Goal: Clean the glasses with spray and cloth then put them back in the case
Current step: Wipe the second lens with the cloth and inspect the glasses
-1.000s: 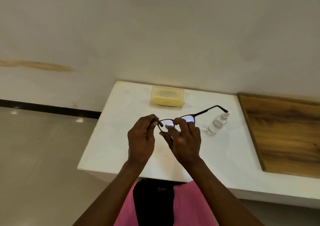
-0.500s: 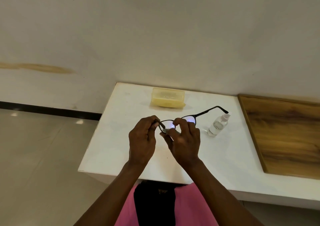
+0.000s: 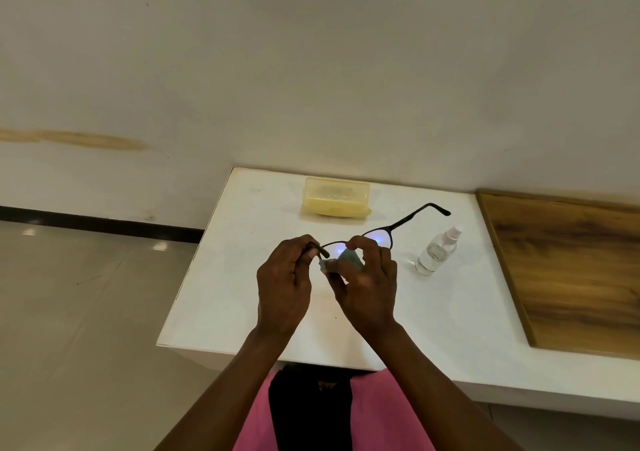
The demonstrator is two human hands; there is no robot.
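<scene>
1. One pair of black-framed glasses (image 3: 388, 232), held above the middle of the table, one temple arm unfolded toward the far right.
2. One pale cloth (image 3: 349, 260), pinched against a lens by the right hand (image 3: 367, 277).
3. Left hand (image 3: 284, 281) grips the frame's left end.
4. One clear spray bottle (image 3: 437, 250), right of the hands.
5. One yellow case (image 3: 335, 197), closed, at the far edge.
6. One white table (image 3: 225, 277); wooden panel (image 3: 571, 270) along its right side; plain wall (image 3: 311, 70), tiled floor (image 3: 86, 312).

On the tabletop (image 3: 221, 288), the case (image 3: 335, 197) lies behind the glasses (image 3: 381, 234); the spray bottle (image 3: 437, 251) stands to their right.
</scene>
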